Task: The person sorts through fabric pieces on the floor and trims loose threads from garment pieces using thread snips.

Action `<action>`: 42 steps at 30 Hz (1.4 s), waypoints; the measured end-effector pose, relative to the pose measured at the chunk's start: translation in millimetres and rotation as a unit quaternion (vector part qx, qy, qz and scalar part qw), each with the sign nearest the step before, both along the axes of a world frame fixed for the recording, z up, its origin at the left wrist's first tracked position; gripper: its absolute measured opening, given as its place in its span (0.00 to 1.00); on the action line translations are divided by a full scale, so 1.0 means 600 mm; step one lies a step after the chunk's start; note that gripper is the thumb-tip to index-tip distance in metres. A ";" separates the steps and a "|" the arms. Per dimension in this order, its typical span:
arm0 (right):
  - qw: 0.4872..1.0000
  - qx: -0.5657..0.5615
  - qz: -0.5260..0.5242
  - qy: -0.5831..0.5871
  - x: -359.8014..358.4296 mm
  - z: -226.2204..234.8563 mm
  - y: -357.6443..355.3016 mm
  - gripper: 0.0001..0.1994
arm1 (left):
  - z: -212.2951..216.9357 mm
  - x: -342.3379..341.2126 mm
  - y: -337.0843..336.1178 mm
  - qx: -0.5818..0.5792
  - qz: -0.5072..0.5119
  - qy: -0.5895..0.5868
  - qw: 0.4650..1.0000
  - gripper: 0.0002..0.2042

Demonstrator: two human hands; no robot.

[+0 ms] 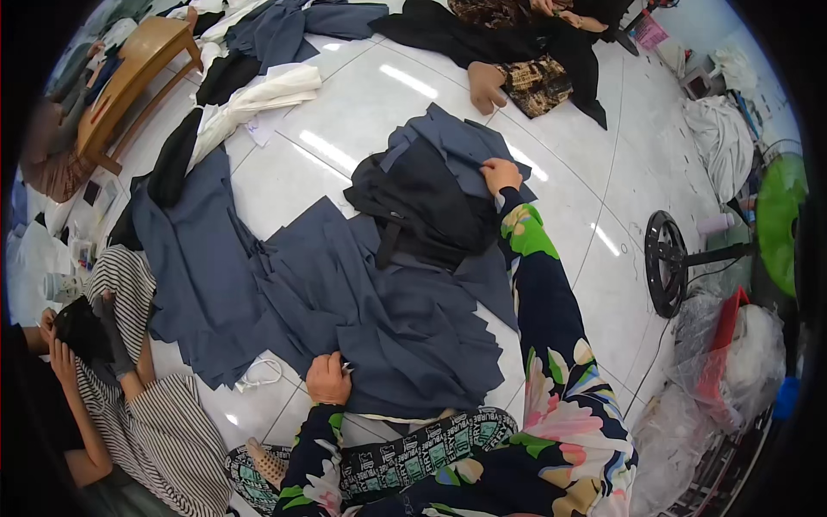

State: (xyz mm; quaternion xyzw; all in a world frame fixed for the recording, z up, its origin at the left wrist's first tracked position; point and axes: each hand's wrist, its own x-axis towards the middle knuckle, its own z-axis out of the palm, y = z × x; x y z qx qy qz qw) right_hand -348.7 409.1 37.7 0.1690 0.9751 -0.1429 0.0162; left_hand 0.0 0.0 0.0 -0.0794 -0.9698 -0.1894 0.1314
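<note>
— Where do our hands sit?

— Our left hand (328,379) lies close to our lap, fingers curled down on the near edge of the blue-grey cloth pieces (379,319), with a small metal tool at the fingertips; whether it is truly gripped, we cannot tell. Our right hand (501,175) is stretched far forward, fingers closed in a pinch on the far blue piece (448,142).

— And what lies between them?

— The black garment (422,207) sits just left of our right hand, on top of the blue pile and well ahead of our left. The spread runs from the left hand away to the right hand, long axis near to far. The right hand is much the nearer to the black garment.

— Underneath, and around?

— A glossy white tiled floor (594,293). Off to the right stands a fan (668,263); left of our left hand sits a person in stripes (146,414); beyond the right hand, another person's bare foot (487,86).
</note>
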 end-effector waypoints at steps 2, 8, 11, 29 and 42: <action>0.991 -0.059 -0.073 0.096 -0.005 -0.002 0.007 0.16 | 0.004 -0.003 0.006 0.013 -0.006 0.008 1.000 0.19; 0.957 -0.201 -0.003 0.211 -0.028 0.045 0.009 0.13 | 0.016 0.000 -0.003 0.008 -0.003 -0.007 1.000 0.19; 0.941 -0.243 0.020 0.234 -0.044 0.079 0.017 0.11 | 0.012 -0.001 0.002 0.010 -0.007 0.004 1.000 0.20; 0.986 -0.099 0.069 0.112 0.100 0.115 -0.017 0.21 | 0.008 0.006 -0.013 0.003 0.011 -0.006 1.000 0.19; 0.901 -0.433 0.007 0.024 0.346 0.195 0.030 0.09 | 0.010 -0.001 -0.002 0.020 -0.001 -0.006 1.000 0.18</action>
